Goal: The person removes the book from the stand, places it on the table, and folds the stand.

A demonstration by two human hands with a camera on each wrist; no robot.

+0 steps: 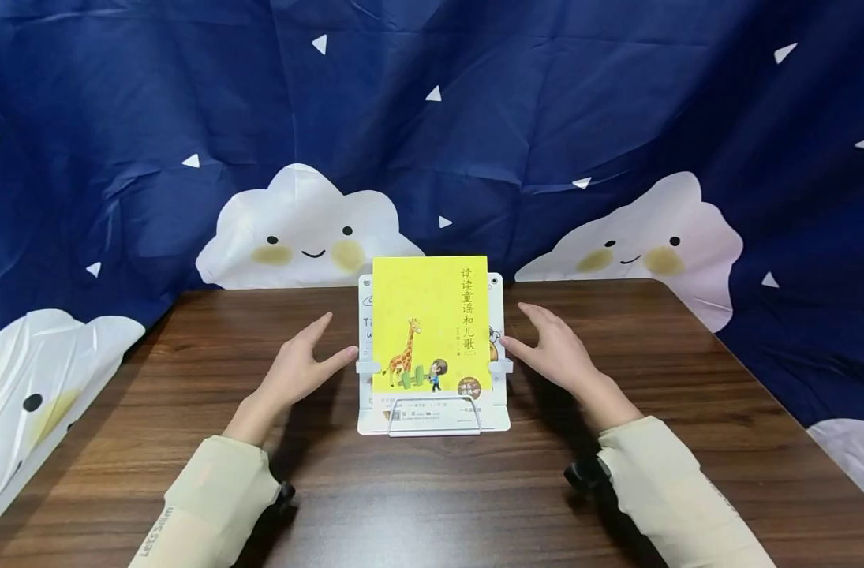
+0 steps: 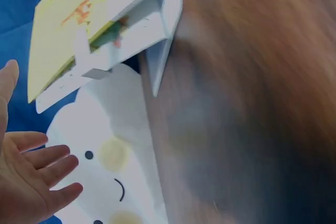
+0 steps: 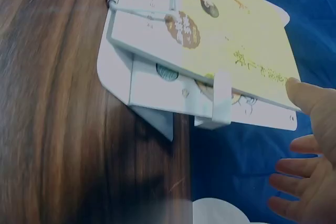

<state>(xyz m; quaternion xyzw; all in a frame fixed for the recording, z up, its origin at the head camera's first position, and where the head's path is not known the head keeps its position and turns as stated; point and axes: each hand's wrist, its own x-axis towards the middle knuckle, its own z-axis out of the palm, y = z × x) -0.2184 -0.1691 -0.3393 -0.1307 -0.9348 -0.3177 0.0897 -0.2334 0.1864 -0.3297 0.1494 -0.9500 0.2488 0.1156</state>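
While a yellow book point(image 1: 432, 331) stands propped on a white book stand point(image 1: 365, 418) near the middle of a dark wooden table point(image 1: 417, 497), a person's two hands frame it from either side. The left hand point(image 1: 297, 369) is spread wide and empty, its thumb pointing toward the stand, with a gap between the two in the left wrist view. The right hand point(image 1: 561, 356) is likewise wide and holds nothing, its thumb close to the stand's edge; whether it touches cannot be told. A giraffe point(image 1: 405, 351) and a small child point(image 1: 437, 375) decorate the cover beneath a vertical line of Chinese characters point(image 1: 468, 310). A wire bracket point(image 1: 435, 431) crosses the book's lower front, and a white side clip point(image 1: 501, 366) sits at its right edge. Pale sleeves point(image 1: 215, 493) cover the person's forearms, the left one bearing printed lettering, and a black object point(image 1: 584, 476) shows beside the right cuff. Behind the table hangs a deep blue cloth point(image 1: 474, 71) patterned with smiling white clouds point(image 1: 304, 209) and small white triangles point(image 1: 434, 94).
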